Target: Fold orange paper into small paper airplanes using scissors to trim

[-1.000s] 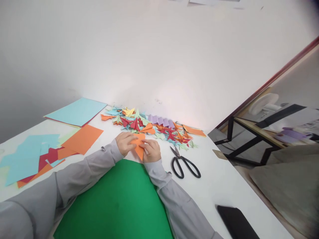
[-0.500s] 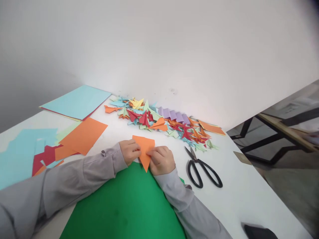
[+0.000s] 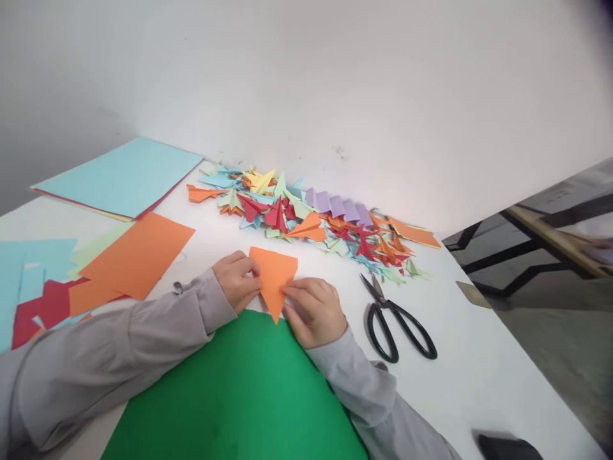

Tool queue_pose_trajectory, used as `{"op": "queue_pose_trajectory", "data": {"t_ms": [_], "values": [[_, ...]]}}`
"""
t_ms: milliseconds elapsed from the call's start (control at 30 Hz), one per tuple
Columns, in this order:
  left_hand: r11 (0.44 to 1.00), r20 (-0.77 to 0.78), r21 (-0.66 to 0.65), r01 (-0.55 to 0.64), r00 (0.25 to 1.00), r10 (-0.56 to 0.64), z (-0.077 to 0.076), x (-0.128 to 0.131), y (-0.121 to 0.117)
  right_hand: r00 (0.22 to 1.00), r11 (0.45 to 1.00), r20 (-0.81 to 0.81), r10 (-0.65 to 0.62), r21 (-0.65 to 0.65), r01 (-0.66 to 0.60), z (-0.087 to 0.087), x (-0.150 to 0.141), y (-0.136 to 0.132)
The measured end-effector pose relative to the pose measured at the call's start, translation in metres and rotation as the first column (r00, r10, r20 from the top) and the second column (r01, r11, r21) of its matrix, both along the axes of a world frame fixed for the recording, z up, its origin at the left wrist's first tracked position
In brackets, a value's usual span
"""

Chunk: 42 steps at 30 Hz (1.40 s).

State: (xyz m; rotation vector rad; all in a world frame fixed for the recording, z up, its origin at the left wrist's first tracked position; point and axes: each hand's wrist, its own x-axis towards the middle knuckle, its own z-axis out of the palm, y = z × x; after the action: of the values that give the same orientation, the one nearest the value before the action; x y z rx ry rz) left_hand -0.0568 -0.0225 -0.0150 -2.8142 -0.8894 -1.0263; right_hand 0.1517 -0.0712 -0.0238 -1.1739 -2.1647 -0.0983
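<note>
A folded piece of orange paper [image 3: 274, 276], its point toward me, is held between my two hands just beyond the far edge of a green sheet [image 3: 239, 390]. My left hand [image 3: 235, 281] pinches its left side with fingers and thumb. On the right side, my right hand [image 3: 316, 312] grips the paper's edge between thumb and fingers. Black-handled scissors [image 3: 390, 313] lie to the right of my right hand, blades partly apart. Behind the paper stretches a pile of small folded paper planes [image 3: 278, 214] in several colours.
On the left are a stack of large blue sheets [image 3: 124, 176], an orange sheet [image 3: 138, 255] and blue and red scraps [image 3: 52, 303]. A purple pleated strip [image 3: 338, 207] lies by the wall. A dark object [image 3: 507, 446] sits at the front right of the white table [image 3: 460, 383].
The view has shifted. My hands have moved apart to the sides of the orange paper, so more of it shows. Both still hold it.
</note>
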Motion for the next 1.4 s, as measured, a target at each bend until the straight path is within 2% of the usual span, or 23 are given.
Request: {"op": "queue_pose_trajectory", "data": {"t_ms": [100,200,333,400,467,700,800,900,1133,1400], "values": [[0.996,-0.043,-0.063,-0.065,0.997,0.062,0.003,-0.001,0.000,1.000,0.998,-0.023,-0.011,-0.060,0.009,-0.006,0.003,0.005],[0.965,-0.107,-0.181,-0.191,0.979,0.173,0.007,-0.001,0.000,0.987,0.976,-0.126,-0.097,-0.207,0.070,-0.007,0.002,0.010],[0.839,-0.177,-0.423,-0.343,0.939,0.295,0.012,0.004,0.003,0.949,0.920,-0.176,-0.261,-0.343,0.190,-0.001,-0.006,0.016],[0.777,-0.208,-0.482,-0.404,0.915,0.346,0.015,0.008,0.004,0.935,0.894,-0.140,-0.326,-0.366,0.257,0.002,-0.010,0.018],[0.740,-0.235,-0.506,-0.443,0.896,0.377,0.019,0.011,0.005,0.923,0.873,-0.098,-0.371,-0.375,0.311,0.005,-0.015,0.018],[0.668,-0.288,-0.576,-0.472,0.882,0.374,0.029,0.016,0.005,0.904,0.840,0.031,-0.427,-0.355,0.409,0.008,-0.021,0.022],[0.669,-0.287,-0.571,-0.476,0.879,0.381,0.028,0.017,0.005,0.893,0.836,0.128,-0.432,-0.314,0.450,0.008,-0.023,0.027],[0.706,-0.261,-0.526,-0.474,0.880,0.396,0.023,0.017,0.005,0.881,0.845,0.203,-0.428,-0.257,0.469,0.007,-0.023,0.030],[0.774,-0.211,-0.442,-0.453,0.891,0.401,0.015,0.018,0.002,0.891,0.869,0.161,-0.424,-0.205,0.451,0.001,-0.021,0.027],[0.748,-0.197,-0.442,-0.494,0.868,0.457,0.013,0.021,0.003,0.861,0.848,0.196,-0.469,-0.173,0.501,0.003,-0.028,0.025]]}}
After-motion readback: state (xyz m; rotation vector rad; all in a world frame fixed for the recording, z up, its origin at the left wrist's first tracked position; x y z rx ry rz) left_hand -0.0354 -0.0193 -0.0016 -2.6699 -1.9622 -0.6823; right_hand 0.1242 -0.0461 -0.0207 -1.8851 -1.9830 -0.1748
